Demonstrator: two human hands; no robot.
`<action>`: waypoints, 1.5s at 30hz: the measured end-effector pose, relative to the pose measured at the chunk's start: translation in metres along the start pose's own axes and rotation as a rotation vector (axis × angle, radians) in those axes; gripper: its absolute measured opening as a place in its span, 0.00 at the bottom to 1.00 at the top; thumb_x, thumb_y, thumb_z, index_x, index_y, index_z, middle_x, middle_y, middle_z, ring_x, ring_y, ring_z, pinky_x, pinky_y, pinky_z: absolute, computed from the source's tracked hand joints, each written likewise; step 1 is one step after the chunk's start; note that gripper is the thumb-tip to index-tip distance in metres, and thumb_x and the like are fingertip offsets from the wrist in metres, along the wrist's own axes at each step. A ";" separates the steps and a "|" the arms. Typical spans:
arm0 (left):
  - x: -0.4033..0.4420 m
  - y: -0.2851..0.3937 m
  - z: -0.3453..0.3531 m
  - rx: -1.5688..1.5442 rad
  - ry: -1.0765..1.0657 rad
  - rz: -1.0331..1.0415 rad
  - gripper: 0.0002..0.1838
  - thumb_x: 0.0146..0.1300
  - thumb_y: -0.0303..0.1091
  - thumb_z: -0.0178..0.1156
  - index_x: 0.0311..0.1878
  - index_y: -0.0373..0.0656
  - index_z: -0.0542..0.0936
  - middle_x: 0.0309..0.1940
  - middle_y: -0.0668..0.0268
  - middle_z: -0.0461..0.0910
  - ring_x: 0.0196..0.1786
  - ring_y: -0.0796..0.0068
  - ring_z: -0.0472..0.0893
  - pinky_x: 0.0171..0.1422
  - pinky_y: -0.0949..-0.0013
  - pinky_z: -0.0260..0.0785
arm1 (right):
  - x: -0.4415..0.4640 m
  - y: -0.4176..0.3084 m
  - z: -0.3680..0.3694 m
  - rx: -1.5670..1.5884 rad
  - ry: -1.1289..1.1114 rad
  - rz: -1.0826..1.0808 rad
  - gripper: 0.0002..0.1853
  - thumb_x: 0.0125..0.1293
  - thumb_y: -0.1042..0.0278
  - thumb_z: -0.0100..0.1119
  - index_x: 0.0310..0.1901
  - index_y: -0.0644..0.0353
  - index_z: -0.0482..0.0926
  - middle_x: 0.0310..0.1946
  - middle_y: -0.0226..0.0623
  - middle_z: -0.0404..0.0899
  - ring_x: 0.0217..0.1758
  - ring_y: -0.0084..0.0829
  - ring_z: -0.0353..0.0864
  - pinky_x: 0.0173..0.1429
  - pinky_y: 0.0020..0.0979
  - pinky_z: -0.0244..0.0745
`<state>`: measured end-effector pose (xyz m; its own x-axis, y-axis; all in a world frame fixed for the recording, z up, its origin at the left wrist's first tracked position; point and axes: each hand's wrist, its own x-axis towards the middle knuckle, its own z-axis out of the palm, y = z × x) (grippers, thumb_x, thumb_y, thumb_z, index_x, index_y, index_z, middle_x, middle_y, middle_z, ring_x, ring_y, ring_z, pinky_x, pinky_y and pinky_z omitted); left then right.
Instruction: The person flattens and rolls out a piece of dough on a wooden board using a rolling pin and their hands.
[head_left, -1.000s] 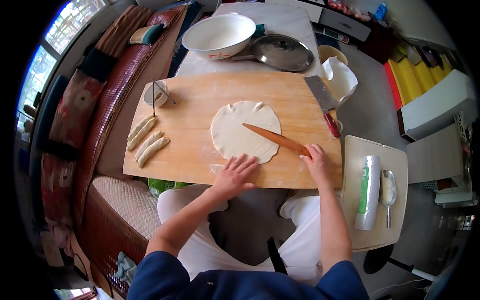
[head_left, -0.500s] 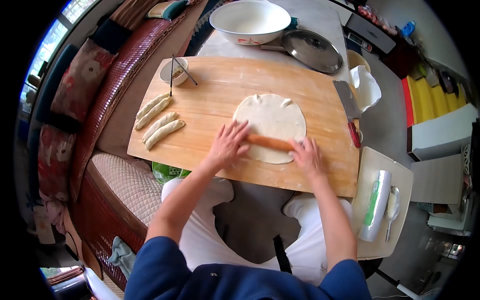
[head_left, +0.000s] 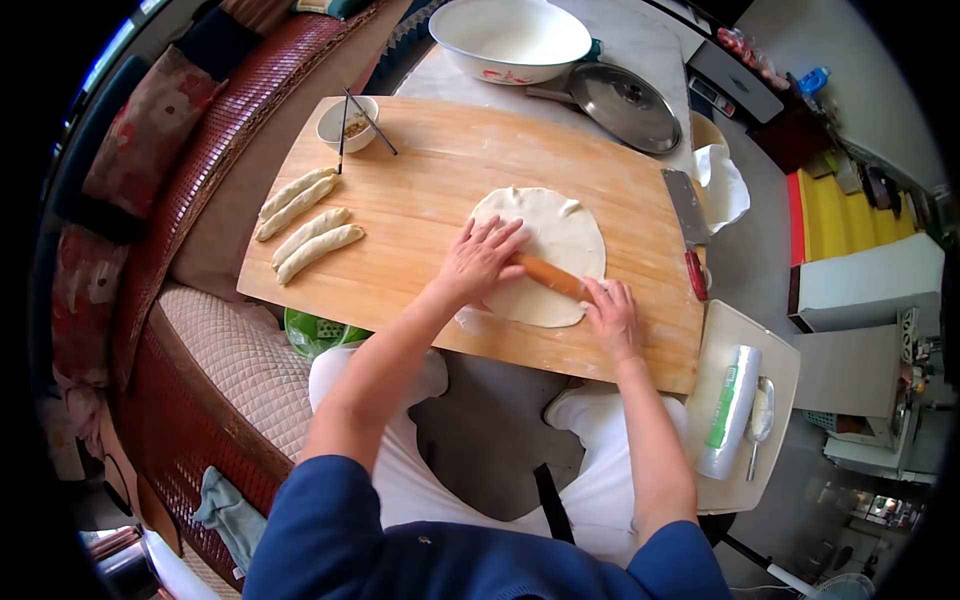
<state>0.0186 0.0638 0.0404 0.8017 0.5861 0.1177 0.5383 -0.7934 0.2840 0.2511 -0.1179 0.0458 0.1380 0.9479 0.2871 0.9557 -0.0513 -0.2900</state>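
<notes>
A round sheet of dough (head_left: 550, 222) lies flat on the wooden board (head_left: 430, 160), with small folds along its far edge. Across it, at a slant, lies a wooden rolling pin (head_left: 550, 277). My left hand (head_left: 480, 262) covers the pin's left end, palm down, with its fingers reaching over the dough. At the pin's right end is my right hand (head_left: 615, 312), fingers curled over it. Several dough rolls (head_left: 318, 252) rest at the board's left side. Behind them stands a small white bowl (head_left: 330, 128) with chopsticks (head_left: 342, 140) across its rim and some filling inside.
A large white enamel basin (head_left: 510, 45) and a pan lid (head_left: 628, 105) stand beyond the board. A cleaver (head_left: 686, 205) with a red handle lies at the right edge. To the right, a tray (head_left: 770, 400) holds a plastic-wrap roll (head_left: 732, 410) and a spoon (head_left: 761, 415).
The rolling pin has turned: its left end, under my left hand, has moved away from me, so it slants more. My right hand stays at the other end. The camera view has shifted slightly.
</notes>
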 end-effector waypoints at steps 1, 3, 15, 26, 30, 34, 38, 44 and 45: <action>-0.009 0.002 -0.003 -0.016 -0.033 0.041 0.39 0.63 0.51 0.63 0.77 0.57 0.64 0.80 0.70 0.59 0.81 0.61 0.56 0.84 0.46 0.45 | -0.010 -0.011 -0.001 -0.008 -0.007 0.033 0.27 0.58 0.66 0.70 0.61 0.44 0.79 0.46 0.32 0.75 0.52 0.38 0.76 0.51 0.42 0.75; -0.049 0.000 -0.017 -0.035 -0.092 0.130 0.38 0.63 0.51 0.63 0.76 0.59 0.65 0.79 0.71 0.59 0.81 0.60 0.57 0.84 0.45 0.44 | -0.035 -0.038 -0.006 0.042 -0.037 0.101 0.25 0.60 0.66 0.69 0.61 0.46 0.78 0.47 0.33 0.74 0.53 0.41 0.75 0.51 0.44 0.76; -0.023 0.035 0.001 -0.032 -0.050 0.149 0.41 0.65 0.56 0.60 0.79 0.57 0.60 0.81 0.69 0.54 0.83 0.54 0.49 0.84 0.45 0.42 | -0.052 0.012 -0.021 -0.070 0.039 0.130 0.23 0.59 0.65 0.69 0.59 0.47 0.80 0.51 0.35 0.76 0.57 0.40 0.74 0.61 0.43 0.67; 0.146 0.014 0.043 0.027 0.161 -0.268 0.35 0.75 0.61 0.46 0.78 0.54 0.61 0.82 0.65 0.53 0.83 0.50 0.50 0.83 0.46 0.46 | 0.084 0.132 0.027 -0.116 0.125 0.119 0.21 0.67 0.56 0.65 0.62 0.40 0.79 0.69 0.36 0.71 0.73 0.42 0.65 0.74 0.48 0.59; 0.072 0.045 0.039 0.080 0.050 -0.003 0.37 0.70 0.57 0.55 0.78 0.54 0.62 0.81 0.65 0.54 0.82 0.52 0.52 0.83 0.46 0.47 | 0.015 0.110 0.006 -0.076 0.089 0.123 0.21 0.62 0.56 0.68 0.58 0.43 0.81 0.68 0.35 0.72 0.73 0.42 0.65 0.74 0.49 0.58; -0.049 0.103 0.002 -0.001 -0.152 0.214 0.45 0.62 0.59 0.63 0.79 0.55 0.61 0.81 0.66 0.55 0.82 0.55 0.54 0.83 0.45 0.48 | -0.070 0.063 -0.031 -0.035 0.003 0.101 0.22 0.58 0.59 0.71 0.56 0.45 0.81 0.68 0.33 0.71 0.72 0.41 0.66 0.73 0.48 0.59; -0.078 0.106 0.004 0.027 -0.116 0.232 0.48 0.60 0.63 0.62 0.80 0.55 0.59 0.81 0.67 0.55 0.81 0.54 0.55 0.82 0.44 0.49 | -0.081 0.056 -0.040 -0.012 -0.056 0.052 0.20 0.60 0.60 0.69 0.55 0.46 0.82 0.68 0.32 0.71 0.71 0.42 0.66 0.72 0.47 0.62; 0.022 0.051 0.030 0.064 0.114 -0.088 0.39 0.68 0.55 0.59 0.79 0.54 0.61 0.81 0.68 0.54 0.82 0.53 0.53 0.82 0.43 0.48 | -0.014 0.077 -0.020 -0.026 0.006 0.061 0.19 0.66 0.58 0.65 0.58 0.42 0.82 0.69 0.33 0.71 0.72 0.42 0.66 0.73 0.48 0.61; 0.025 0.051 0.027 0.068 0.123 -0.113 0.38 0.68 0.55 0.59 0.78 0.55 0.61 0.81 0.68 0.54 0.82 0.53 0.53 0.82 0.43 0.48 | -0.015 0.073 -0.020 -0.027 0.009 0.076 0.19 0.66 0.58 0.65 0.59 0.41 0.82 0.68 0.33 0.71 0.72 0.42 0.66 0.72 0.48 0.61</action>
<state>0.0737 0.0335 0.0323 0.6994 0.6846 0.2053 0.6431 -0.7282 0.2370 0.3241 -0.1422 0.0385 0.2128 0.9382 0.2729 0.9489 -0.1319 -0.2865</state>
